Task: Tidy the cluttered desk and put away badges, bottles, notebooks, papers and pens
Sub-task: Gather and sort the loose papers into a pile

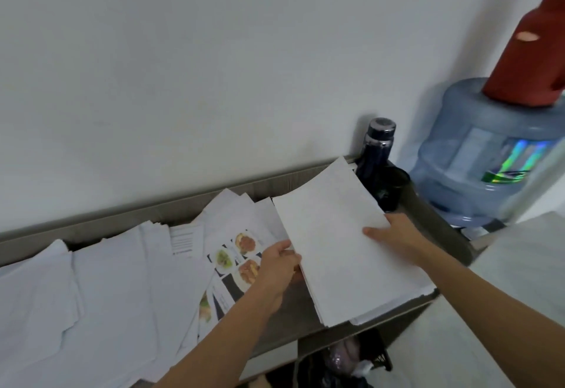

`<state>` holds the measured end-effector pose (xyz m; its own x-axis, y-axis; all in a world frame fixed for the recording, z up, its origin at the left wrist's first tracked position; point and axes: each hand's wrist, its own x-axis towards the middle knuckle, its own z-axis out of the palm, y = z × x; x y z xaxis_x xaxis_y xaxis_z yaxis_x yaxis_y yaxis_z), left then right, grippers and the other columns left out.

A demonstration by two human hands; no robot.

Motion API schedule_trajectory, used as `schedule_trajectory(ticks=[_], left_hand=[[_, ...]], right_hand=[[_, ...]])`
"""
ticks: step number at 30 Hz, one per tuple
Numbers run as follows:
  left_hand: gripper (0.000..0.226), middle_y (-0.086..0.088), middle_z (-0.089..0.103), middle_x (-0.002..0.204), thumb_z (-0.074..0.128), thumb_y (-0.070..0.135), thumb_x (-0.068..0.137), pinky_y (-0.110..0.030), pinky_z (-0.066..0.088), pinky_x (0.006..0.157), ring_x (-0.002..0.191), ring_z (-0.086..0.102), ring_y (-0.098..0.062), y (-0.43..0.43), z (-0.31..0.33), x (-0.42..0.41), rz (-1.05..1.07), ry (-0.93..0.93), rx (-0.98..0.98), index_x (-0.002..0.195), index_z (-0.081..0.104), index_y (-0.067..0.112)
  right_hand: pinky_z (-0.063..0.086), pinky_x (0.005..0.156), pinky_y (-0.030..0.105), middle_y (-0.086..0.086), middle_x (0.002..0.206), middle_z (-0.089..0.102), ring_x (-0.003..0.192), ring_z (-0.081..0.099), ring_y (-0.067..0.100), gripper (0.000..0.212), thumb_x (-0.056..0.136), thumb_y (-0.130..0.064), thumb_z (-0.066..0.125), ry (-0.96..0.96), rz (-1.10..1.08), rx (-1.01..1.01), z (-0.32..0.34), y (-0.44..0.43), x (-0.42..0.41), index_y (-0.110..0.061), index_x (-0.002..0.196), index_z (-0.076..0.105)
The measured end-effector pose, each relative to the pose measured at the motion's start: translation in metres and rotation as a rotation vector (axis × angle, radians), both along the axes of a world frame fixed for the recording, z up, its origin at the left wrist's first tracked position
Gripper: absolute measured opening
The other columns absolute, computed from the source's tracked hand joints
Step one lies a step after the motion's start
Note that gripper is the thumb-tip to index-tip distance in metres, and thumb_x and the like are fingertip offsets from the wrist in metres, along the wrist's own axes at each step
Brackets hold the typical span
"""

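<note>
Desk and wall: a grey-brown desk (293,305) is standing against a plain white wall (183,66), with the person leaning over its right end.
Paper stack: a squared stack of white paper (342,244) is lying at the desk's right end, its near corner jutting just past the front edge.
Left hand: the left hand (278,268) is gripping the stack's left edge, fingers curled around it.
Right hand: the right hand (394,237) is pinching the right edge, thumb on top.
Loose papers: white sheets (107,296) are sprawling over the left of the desk, and food-photo sheets (241,253) are lying just beside the left hand.
Risk, bottle: the stack's far corner is sitting right by the dark bottle (377,149); pushing the stack back is likely to knock it over.
Risk, stack: the grip is holding edges only, so lifting carelessly is likely to fan the sheets or spill them off the front edge.
Bottle contents: capped and opaque, so I cannot tell.
Dark cup (394,185): standing just beside the bottle; its inside is not showing.
Water jug (489,155): standing beyond the desk end, carrying a red pump (532,51); the water level is unclear.
Bin (351,360): sitting under the desk, holding a dark liner and crumpled scraps.
</note>
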<state>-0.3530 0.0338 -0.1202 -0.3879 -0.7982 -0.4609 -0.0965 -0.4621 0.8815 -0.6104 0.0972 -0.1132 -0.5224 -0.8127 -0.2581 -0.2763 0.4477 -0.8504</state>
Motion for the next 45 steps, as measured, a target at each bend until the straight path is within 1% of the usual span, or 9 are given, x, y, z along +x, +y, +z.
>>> schedule_trajectory(ticks=[6, 13, 18, 24, 29, 34, 38, 41, 45], left_hand=[[0.025, -0.002, 0.069, 0.11, 0.054, -0.002, 0.093, -0.023, 0.055, 0.08, 0.098, 0.066, -0.016, 0.014, -0.013, -0.046, -0.137, -0.098, -0.072, 0.114, 0.063, 0.008], [0.051, 0.0, 0.041, 0.145, 0.058, 0.024, 0.096, -0.031, 0.033, 0.114, 0.131, 0.041, -0.017, 0.021, -0.044, -0.052, -0.51, -0.509, -0.364, 0.143, 0.042, 0.012], [0.03, 0.009, 0.057, 0.118, 0.057, 0.019, 0.095, -0.027, 0.047, 0.1, 0.113, 0.057, -0.013, 0.008, -0.032, -0.032, -0.367, -0.46, -0.398, 0.125, 0.062, 0.017], [0.023, 0.0, 0.063, 0.113, 0.054, 0.016, 0.096, -0.028, 0.053, 0.087, 0.092, 0.061, -0.011, -0.029, -0.017, 0.048, -0.051, -0.521, -0.393, 0.118, 0.063, 0.016], [0.023, 0.0, 0.062, 0.115, 0.054, 0.016, 0.095, -0.027, 0.048, 0.091, 0.1, 0.059, -0.013, -0.049, -0.014, 0.156, 0.106, -0.679, -0.435, 0.117, 0.063, 0.017], [0.024, -0.008, 0.055, 0.124, 0.057, 0.014, 0.094, -0.025, 0.04, 0.091, 0.101, 0.053, -0.016, -0.056, -0.029, 0.283, 0.222, -0.881, -0.433, 0.118, 0.061, 0.011], [0.035, -0.015, 0.047, 0.139, 0.061, 0.02, 0.092, -0.038, 0.036, 0.103, 0.122, 0.048, -0.031, -0.059, -0.045, 0.378, 0.336, -1.086, -0.408, 0.125, 0.058, 0.01], [0.051, -0.012, 0.032, 0.152, 0.052, 0.041, 0.095, -0.046, 0.029, 0.111, 0.137, 0.032, -0.033, -0.06, -0.049, 0.445, 0.336, -1.306, -0.335, 0.14, 0.044, 0.018], [0.067, -0.012, 0.016, 0.159, 0.035, 0.06, 0.095, -0.049, 0.022, 0.116, 0.145, 0.016, -0.033, -0.053, -0.065, 0.502, 0.207, -1.426, -0.148, 0.15, 0.023, 0.025]], right_hand=[[0.054, 0.092, 0.047, 0.012, 0.109, 0.071, 0.096, 0.068, 0.03, 0.041, 0.081, -0.028, 0.079, 0.046, 0.007, 0.093, -0.025, -0.002, -0.057, -0.006, 0.114, 0.068], [0.048, 0.096, 0.045, 0.006, 0.136, 0.053, 0.122, 0.053, 0.029, 0.066, 0.082, -0.052, 0.068, 0.6, 0.081, 0.433, -0.048, -0.003, -0.056, -0.024, 0.137, 0.044], [0.047, 0.092, 0.04, 0.003, 0.139, 0.047, 0.126, 0.045, 0.024, 0.056, 0.091, -0.041, 0.061, 0.78, 0.178, 0.316, -0.026, -0.029, -0.028, -0.028, 0.142, 0.04], [0.042, 0.09, 0.029, -0.004, 0.128, 0.058, 0.117, 0.054, 0.015, 0.043, 0.093, -0.041, 0.058, 0.622, 0.292, 0.118, -0.016, -0.072, 0.043, -0.028, 0.135, 0.052], [0.042, 0.081, 0.024, -0.004, 0.121, 0.062, 0.103, 0.057, 0.012, 0.038, 0.092, -0.04, 0.062, 0.559, 0.482, 0.036, -0.012, -0.109, 0.129, -0.025, 0.127, 0.06], [0.053, 0.079, 0.026, -0.008, 0.103, 0.068, 0.087, 0.063, 0.007, 0.033, 0.089, -0.037, 0.067, 0.316, 0.628, 0.01, -0.009, -0.135, 0.229, -0.024, 0.119, 0.064], [0.051, 0.067, 0.021, -0.006, 0.103, 0.067, 0.085, 0.064, 0.009, 0.037, 0.089, -0.036, 0.069, 0.091, 0.668, 0.065, -0.009, -0.15, 0.312, -0.023, 0.122, 0.06], [0.057, 0.079, 0.029, 0.003, 0.103, 0.069, 0.094, 0.067, 0.017, 0.046, 0.088, -0.026, 0.072, -0.159, 0.63, 0.076, -0.015, -0.167, 0.372, -0.014, 0.129, 0.055], [0.057, 0.084, 0.033, 0.007, 0.115, 0.064, 0.102, 0.065, 0.02, 0.054, 0.086, -0.025, 0.075, -0.369, 0.591, 0.164, -0.022, -0.186, 0.439, -0.012, 0.132, 0.051]])
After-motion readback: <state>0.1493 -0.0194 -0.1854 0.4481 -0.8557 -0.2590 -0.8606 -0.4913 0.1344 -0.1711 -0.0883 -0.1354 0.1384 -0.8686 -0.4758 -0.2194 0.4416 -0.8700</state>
